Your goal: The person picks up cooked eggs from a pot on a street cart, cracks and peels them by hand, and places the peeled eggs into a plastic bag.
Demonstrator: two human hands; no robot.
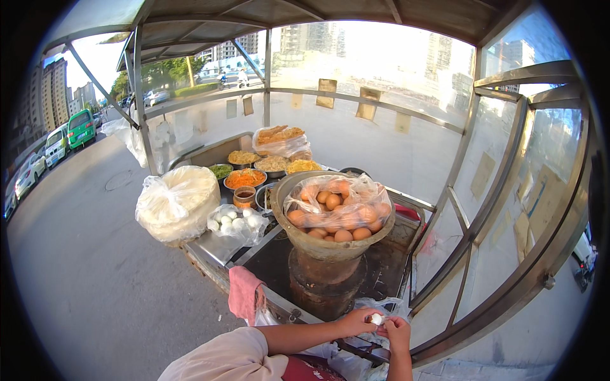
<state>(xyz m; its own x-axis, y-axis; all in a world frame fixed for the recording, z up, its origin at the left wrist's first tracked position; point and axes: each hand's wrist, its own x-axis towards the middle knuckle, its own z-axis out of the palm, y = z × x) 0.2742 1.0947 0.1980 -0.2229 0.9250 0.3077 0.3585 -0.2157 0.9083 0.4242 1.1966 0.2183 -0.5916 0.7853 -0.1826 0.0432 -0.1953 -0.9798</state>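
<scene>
A white boiled egg (377, 318) with some brown shell still on it sits in the fingers of my left hand (355, 322), over the near edge of a street food cart. My right hand (397, 331) meets it from the right, its fingertips pinched at the egg's side. Thin clear plastic bags (381, 305) hang behind and below both hands. Beyond them, a large worn basin (333, 250) stands on a rusty metal drum (324, 285). Brown eggs (343, 235) fill the basin, partly under a clear plastic bag (340, 216).
A bag of peeled white eggs (236, 221) lies left of the basin, beside a bagged stack of flatbreads (178, 202). Bowls of shredded carrot (245, 178) and other fillings stand behind. A pink cloth (244, 293) hangs over the cart's edge. Metal-framed panels (476, 224) enclose the right side.
</scene>
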